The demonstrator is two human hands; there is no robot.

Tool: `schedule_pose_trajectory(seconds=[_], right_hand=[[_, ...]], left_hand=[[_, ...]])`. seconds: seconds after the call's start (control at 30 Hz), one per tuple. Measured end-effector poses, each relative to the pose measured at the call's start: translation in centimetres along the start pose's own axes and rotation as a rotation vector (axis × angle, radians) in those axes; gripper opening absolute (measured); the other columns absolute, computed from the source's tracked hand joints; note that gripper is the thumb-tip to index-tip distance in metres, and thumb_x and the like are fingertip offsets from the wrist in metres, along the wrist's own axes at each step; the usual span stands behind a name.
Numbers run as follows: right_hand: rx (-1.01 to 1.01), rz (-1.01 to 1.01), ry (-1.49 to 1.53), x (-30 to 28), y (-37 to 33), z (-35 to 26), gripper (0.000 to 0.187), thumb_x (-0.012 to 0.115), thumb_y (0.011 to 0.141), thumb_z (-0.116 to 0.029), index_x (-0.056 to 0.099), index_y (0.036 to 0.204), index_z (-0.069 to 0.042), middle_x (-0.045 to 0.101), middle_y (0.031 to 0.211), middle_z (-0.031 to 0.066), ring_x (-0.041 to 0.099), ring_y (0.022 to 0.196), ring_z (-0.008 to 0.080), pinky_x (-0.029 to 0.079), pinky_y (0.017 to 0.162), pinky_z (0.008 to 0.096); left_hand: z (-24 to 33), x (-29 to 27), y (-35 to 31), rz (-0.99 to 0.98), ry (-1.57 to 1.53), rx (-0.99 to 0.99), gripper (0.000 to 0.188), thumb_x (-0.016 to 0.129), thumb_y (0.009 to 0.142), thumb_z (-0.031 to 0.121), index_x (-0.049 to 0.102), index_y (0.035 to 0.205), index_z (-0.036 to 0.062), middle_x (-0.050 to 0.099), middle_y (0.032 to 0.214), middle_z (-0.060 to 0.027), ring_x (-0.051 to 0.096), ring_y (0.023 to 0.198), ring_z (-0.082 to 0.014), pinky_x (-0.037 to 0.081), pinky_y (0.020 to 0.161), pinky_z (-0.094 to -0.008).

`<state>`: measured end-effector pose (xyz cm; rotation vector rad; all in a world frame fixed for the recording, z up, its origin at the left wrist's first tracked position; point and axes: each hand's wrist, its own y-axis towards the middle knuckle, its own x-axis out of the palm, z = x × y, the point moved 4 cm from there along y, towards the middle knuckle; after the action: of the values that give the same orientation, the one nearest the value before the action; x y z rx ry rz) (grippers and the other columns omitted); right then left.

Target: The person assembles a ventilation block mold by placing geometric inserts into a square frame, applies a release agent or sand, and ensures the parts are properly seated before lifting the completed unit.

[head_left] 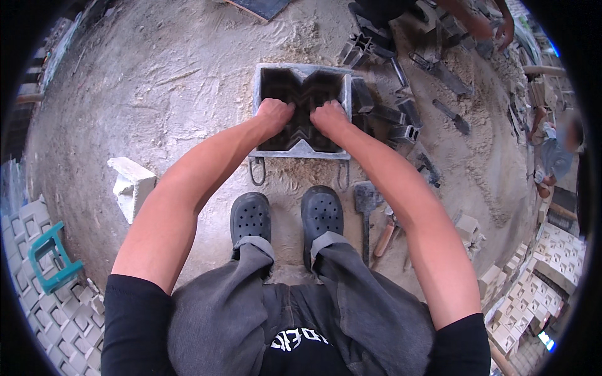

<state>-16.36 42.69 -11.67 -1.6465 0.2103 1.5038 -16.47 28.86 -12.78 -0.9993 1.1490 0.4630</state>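
Observation:
On the ground in front of my feet stands a grey metal mould box [303, 153], open at the top, with dark ridged, stepped walls inside. Both arms reach down into it. My left hand [276, 115] is closed in a fist over the left part of the cavity. Opposite it, my right hand [330, 118] is closed too, near the right wall. Their fingertips are turned down into the dark inside, and what they grip is hidden. Wire loops [258, 171] hang off the box's near side, one at each corner.
Metal mould parts [401, 119] lie right of the box. A flat-bladed tool [367, 197] and a wooden-handled tool [384, 238] lie by my right foot. A whitish block [133, 187] and a teal stool [53, 257] are at left. Other people's arms [470, 22] show at upper right.

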Motion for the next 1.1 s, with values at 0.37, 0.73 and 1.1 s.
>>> schedule_pose_trajectory(seconds=[0.37, 0.73, 1.1], right_hand=[[0.016, 0.315, 0.159, -1.7, -1.9, 0.5, 0.014, 0.062, 0.079, -0.013, 0.070, 0.091, -0.010, 0.069, 0.095, 0.0079, 0.061, 0.103, 0.0251, 0.048, 0.082, 0.0372], [0.688, 0.317, 1.055, 0.1, -7.7, 6.2, 0.087, 0.066, 0.079, -0.053, 0.033, 0.139, 0.001, 0.045, 0.137, 0.0271, 0.045, 0.126, 0.0404, 0.040, 0.101, 0.0431], [0.519, 0.350, 1.633, 2.0, -2.9, 8.1, 0.107, 0.063, 0.059, -0.004, 0.011, 0.152, -0.008, 0.041, 0.142, 0.0212, 0.047, 0.123, 0.0312, 0.042, 0.097, 0.0332]], left_hand=[[0.6, -0.8, -1.2, 0.004, -0.016, -0.005, 0.029, 0.050, 0.089, 0.017, 0.058, 0.115, 0.0068, 0.069, 0.086, -0.0112, 0.068, 0.084, -0.0295, 0.049, 0.074, -0.0478], [-0.8, -4.5, -7.3, 0.664, -0.437, -0.389, 0.080, 0.071, 0.078, 0.022, 0.026, 0.143, 0.0046, 0.020, 0.153, -0.0220, 0.029, 0.139, -0.0353, 0.023, 0.113, -0.0468], [-1.1, -3.4, -6.9, 0.686, -0.553, -0.386, 0.074, 0.049, 0.076, -0.003, 0.024, 0.145, 0.0061, 0.017, 0.152, -0.0260, 0.033, 0.133, -0.0441, 0.041, 0.101, -0.0455]])
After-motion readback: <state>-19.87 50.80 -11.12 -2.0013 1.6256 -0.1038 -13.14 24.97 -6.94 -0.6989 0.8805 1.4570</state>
